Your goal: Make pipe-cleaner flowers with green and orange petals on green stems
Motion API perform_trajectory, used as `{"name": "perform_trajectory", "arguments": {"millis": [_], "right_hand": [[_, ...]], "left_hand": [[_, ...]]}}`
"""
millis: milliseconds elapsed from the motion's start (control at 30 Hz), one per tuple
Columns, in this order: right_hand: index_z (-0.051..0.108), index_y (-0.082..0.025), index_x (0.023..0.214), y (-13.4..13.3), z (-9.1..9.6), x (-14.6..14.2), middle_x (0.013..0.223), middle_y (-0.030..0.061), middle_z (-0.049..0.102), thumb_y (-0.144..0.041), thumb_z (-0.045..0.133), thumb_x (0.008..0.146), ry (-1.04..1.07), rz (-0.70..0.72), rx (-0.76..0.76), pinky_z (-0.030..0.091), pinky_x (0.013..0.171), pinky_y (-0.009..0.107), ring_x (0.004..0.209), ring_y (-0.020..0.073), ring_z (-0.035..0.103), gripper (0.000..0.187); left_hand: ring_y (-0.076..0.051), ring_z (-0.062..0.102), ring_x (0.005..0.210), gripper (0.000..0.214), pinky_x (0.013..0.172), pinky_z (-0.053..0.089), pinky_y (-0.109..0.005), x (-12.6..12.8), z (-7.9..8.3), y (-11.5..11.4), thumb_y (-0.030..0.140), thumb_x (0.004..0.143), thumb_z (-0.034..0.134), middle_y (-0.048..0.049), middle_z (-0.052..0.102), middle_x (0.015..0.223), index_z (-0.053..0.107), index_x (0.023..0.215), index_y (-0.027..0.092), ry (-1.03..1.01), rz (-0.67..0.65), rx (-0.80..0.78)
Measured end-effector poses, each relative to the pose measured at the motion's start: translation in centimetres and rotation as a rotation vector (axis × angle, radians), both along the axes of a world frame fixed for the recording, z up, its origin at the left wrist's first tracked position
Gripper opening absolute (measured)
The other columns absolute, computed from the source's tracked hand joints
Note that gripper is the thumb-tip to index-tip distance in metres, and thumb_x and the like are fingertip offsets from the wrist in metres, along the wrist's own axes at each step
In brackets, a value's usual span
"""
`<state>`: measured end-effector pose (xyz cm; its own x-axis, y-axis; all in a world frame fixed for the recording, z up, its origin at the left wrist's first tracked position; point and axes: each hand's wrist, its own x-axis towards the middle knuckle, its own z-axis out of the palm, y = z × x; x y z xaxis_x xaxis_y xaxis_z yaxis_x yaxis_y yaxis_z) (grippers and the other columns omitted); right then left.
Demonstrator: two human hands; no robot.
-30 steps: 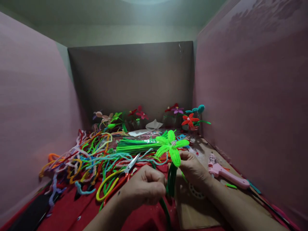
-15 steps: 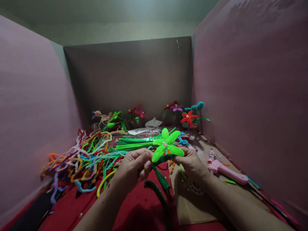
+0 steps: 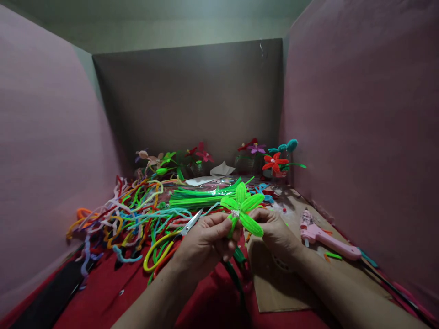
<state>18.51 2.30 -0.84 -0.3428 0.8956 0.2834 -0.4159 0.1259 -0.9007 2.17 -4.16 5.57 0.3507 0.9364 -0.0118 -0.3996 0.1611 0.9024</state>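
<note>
A bright green pipe-cleaner flower with a pale beaded centre is held up over the table between both hands. My left hand pinches it at the lower left petal, close to the centre. Behind the right-hand petals, my right hand is closed on the flower, its fingertips partly hidden. Dark green pipe-cleaner pieces hang or lie below the hands; how they join the flower is not visible. Scissors with yellow handles lie just left of my left hand, blades pointing away.
Loose coloured pipe cleaners heap on the left, with a green bundle behind the hands. A pink glue gun rests on cardboard at right. Finished flowers stand along the back. A black flat object lies at front left.
My left hand has moved right and up onto the flower's petal near its centre. The flower has turned a little. More of the scissors shows, and the view has shifted slightly.
</note>
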Motion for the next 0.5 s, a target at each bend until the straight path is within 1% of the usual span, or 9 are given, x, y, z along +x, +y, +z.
{"name": "perform_trajectory", "arguments": {"millis": [133, 200, 267, 367, 433, 500], "right_hand": [[0.064, -0.016, 0.06, -0.4, 0.3, -0.2, 0.059, -0.0036, 0.057, -0.012, 0.073, 0.055, 0.033, 0.003, -0.068, 0.036, 0.057, 0.022, 0.056, 0.0086, 0.046, 0.011], [0.063, -0.016, 0.059, -0.6, 0.5, -0.3, 0.056, -0.0039, 0.055, -0.012, 0.073, 0.055, 0.031, 0.001, -0.072, 0.035, 0.056, 0.022, 0.054, 0.008, 0.044, 0.011], [0.062, -0.016, 0.057, -0.6, 0.6, -0.2, 0.054, -0.0041, 0.055, -0.012, 0.072, 0.056, 0.025, -0.006, -0.065, 0.034, 0.055, 0.022, 0.052, 0.0077, 0.044, 0.011], [0.062, -0.016, 0.057, -0.5, 0.7, -0.2, 0.054, -0.0043, 0.055, -0.013, 0.071, 0.057, 0.026, -0.005, -0.062, 0.033, 0.054, 0.022, 0.051, 0.0076, 0.044, 0.01], [0.062, -0.016, 0.058, -0.4, 0.7, -0.1, 0.053, -0.0045, 0.055, -0.013, 0.071, 0.058, 0.025, -0.002, -0.053, 0.033, 0.054, 0.022, 0.051, 0.0073, 0.044, 0.009], [0.061, -0.015, 0.057, -0.4, 0.7, -0.1, 0.052, -0.0047, 0.054, -0.011, 0.069, 0.059, 0.023, -0.016, -0.038, 0.032, 0.054, 0.022, 0.051, 0.007, 0.043, 0.01]], "left_hand": [[-0.006, 0.052, 0.044, 0.017, 0.039, 0.039, -0.015, 0.7, 0.0, 0.0, 0.028, 0.074, 0.064, -0.0014, 0.059, 0.059, 0.061, 0.072, 0.011, -0.015, 0.038, 0.026], [-0.007, 0.054, 0.046, 0.018, 0.038, 0.04, -0.015, 0.8, 0.2, -0.1, 0.029, 0.076, 0.062, -0.0016, 0.06, 0.061, 0.061, 0.073, 0.012, 0.026, 0.07, 0.05], [-0.008, 0.055, 0.047, 0.02, 0.037, 0.04, -0.015, 0.6, 0.3, -0.2, 0.032, 0.078, 0.059, -0.0023, 0.062, 0.062, 0.061, 0.072, 0.012, 0.109, 0.107, 0.089], [-0.008, 0.051, 0.041, 0.026, 0.035, 0.039, -0.016, 0.1, 0.5, -0.2, 0.037, 0.079, 0.057, -0.0023, 0.061, 0.055, 0.06, 0.071, 0.012, 0.236, 0.113, 0.123], [-0.007, 0.047, 0.036, 0.027, 0.032, 0.035, -0.016, -0.3, 0.5, -0.2, 0.04, 0.077, 0.058, -0.0004, 0.057, 0.048, 0.06, 0.075, 0.013, 0.263, 0.122, 0.097], [-0.006, 0.041, 0.031, 0.028, 0.029, 0.029, -0.015, -0.7, 0.7, -0.2, 0.042, 0.074, 0.061, 0.002, 0.055, 0.044, 0.059, 0.081, 0.015, 0.255, 0.16, 0.054]]}}
